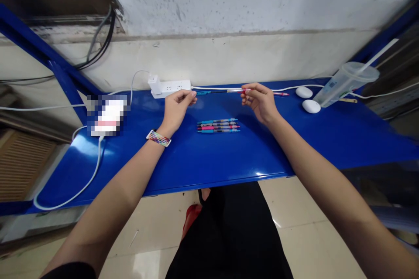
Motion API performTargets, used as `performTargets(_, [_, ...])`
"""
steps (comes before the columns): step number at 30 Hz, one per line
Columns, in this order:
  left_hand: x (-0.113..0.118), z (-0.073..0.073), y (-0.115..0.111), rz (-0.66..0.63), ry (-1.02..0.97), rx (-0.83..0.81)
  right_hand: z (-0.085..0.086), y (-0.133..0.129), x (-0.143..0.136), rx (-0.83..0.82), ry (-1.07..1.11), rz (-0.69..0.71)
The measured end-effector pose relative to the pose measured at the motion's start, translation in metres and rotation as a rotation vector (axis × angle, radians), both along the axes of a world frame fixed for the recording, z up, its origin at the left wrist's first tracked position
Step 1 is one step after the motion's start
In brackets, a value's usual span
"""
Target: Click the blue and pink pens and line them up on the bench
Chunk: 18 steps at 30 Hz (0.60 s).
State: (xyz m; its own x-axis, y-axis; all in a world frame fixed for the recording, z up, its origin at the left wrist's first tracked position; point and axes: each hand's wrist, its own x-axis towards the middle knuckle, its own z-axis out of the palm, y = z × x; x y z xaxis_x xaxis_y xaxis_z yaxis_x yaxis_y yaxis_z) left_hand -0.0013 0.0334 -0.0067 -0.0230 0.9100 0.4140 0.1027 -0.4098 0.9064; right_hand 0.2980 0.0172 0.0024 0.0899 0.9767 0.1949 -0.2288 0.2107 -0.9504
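My left hand (pixel 179 107) is over the back of the blue table with its fingertips pinched together; what they hold, if anything, is too small to make out. Beside those fingertips is a blue and black pen (pixel 207 92). My right hand (pixel 260 101) has its thumb and fingers closed on a clear-barrelled red pen (pixel 236 90), which points left. A pink-red pen end (pixel 280 93) shows to the right behind this hand. Between and below both hands, several pens (pixel 218 126) with blue, black and pink grips lie side by side.
A white power strip (pixel 176 86) with a plugged-in charger stands against the wall. At left lies a blurred-out phone (pixel 109 115) on a white cable. To the right are two white rounded objects (pixel 310 106) and a clear cup (pixel 345 83) with a straw. The table (pixel 209 161) ends near my lap.
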Motion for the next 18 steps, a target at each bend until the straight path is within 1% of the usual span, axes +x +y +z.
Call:
performTargets(8, [-0.0024, -0.0025, 0.0007, -0.047, -0.038, 0.012, -0.0023, 0.0003, 0.0012, -0.018, -0.008, -0.012])
performTargets(14, [-0.0029, -0.0016, -0.0006, -0.057, -0.032, -0.003, -0.0016, 0.0011, 0.0024, -0.098, 0.078, 0.077])
performTargets(18, [-0.0031, -0.0015, -0.0005, -0.051, -0.048, 0.001, -0.0004, 0.0009, 0.0019, -0.122, 0.103, 0.078])
